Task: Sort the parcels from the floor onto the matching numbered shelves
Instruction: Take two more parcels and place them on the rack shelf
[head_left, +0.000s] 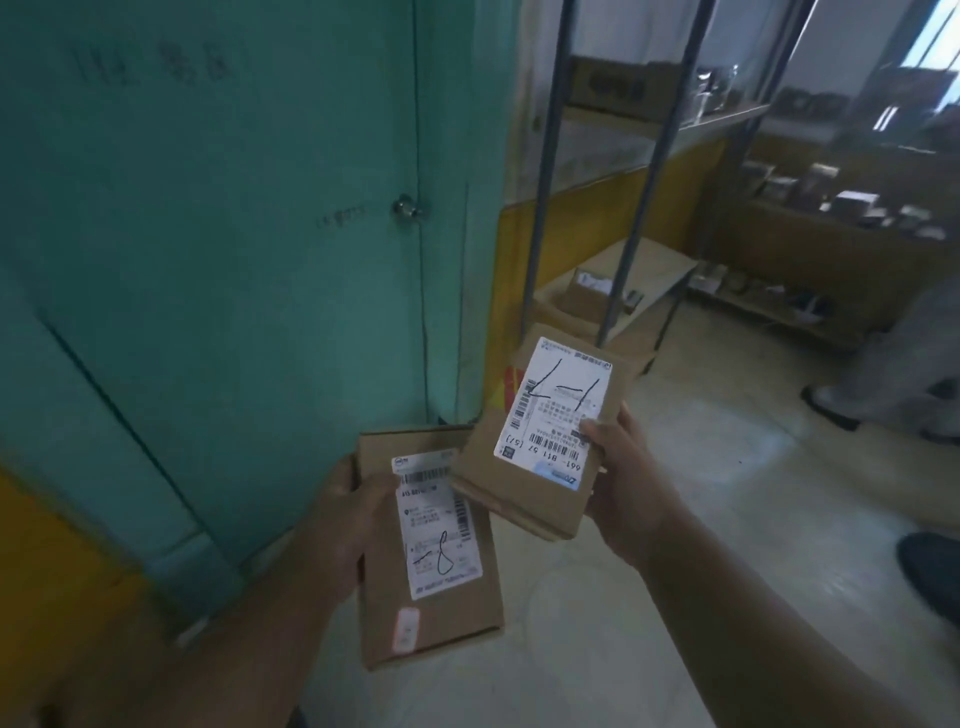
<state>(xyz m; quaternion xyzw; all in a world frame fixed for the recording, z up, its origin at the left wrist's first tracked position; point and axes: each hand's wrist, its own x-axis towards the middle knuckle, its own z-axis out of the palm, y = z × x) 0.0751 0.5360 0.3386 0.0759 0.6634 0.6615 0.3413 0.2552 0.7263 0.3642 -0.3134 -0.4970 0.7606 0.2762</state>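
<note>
Nearest the camera, the left hand (358, 512) grips a flat cardboard parcel (431, 613) along its left edge, thumb curled over the top face beside the shipping label (439, 525). That label carries a handwritten mark that reads roughly as a dash and an 8, though the writing is loose and I would not swear to the first stroke. The right hand (621, 478) holds a second parcel (530, 499) slightly higher and further forward, fingers wrapped under its right side and the thumb pressed on the corner of its white label (556, 410), which is marked with what looks like "1-1" seen upside down. The second parcel's lower corner overlaps the upper right corner of the first.

Both parcels are off the floor (701, 493) and in hand, so the step under way is reading the numbers and deciding where each goes. A metal-framed shelf unit (639, 280) stands ahead to the right, beside a green door (234, 234), with a few boxes already on its lower level; further shelves with small items sit in the background.

The next move calls for finding the shelf whose number matches one label, then freeing that parcel onto it while the other hand holds its own
</note>
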